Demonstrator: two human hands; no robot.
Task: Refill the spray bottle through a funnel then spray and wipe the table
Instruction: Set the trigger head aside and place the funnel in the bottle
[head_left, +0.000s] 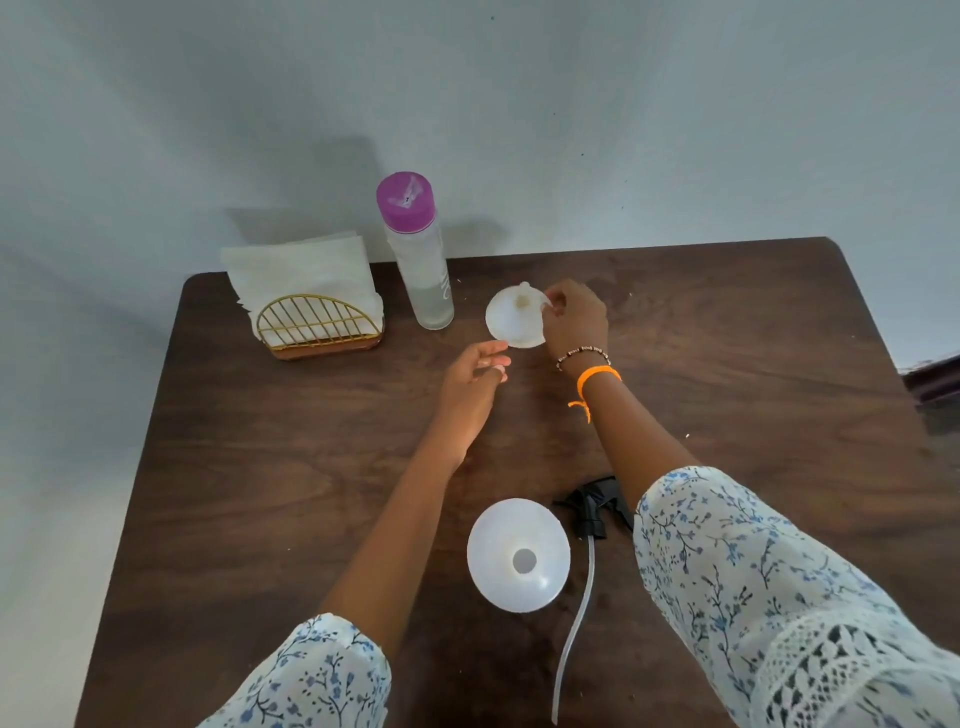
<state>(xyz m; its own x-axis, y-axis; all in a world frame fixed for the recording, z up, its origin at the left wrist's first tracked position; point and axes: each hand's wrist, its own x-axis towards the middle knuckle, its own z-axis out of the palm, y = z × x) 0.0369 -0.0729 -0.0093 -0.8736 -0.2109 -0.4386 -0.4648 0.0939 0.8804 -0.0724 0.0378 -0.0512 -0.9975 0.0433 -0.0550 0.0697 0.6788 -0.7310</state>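
A small white funnel (511, 319) is tilted just above the dark wooden table (727, 364), its spout pointing away from me. My right hand (574, 319) pinches its right rim. My left hand (475, 382) reaches toward the funnel's lower left edge with relaxed fingers and holds nothing. Close to me stands a white translucent spray bottle (518, 555), seen from above with its neck uncovered. Its black trigger head (592, 512) with a long clear tube lies on the table beside it. A clear water bottle (421, 270) with a purple cap stands at the back.
A gold wire holder with white paper napkins (311, 312) stands at the back left, next to the water bottle. A pale wall runs behind the table's far edge. The table's right half is bare wood.
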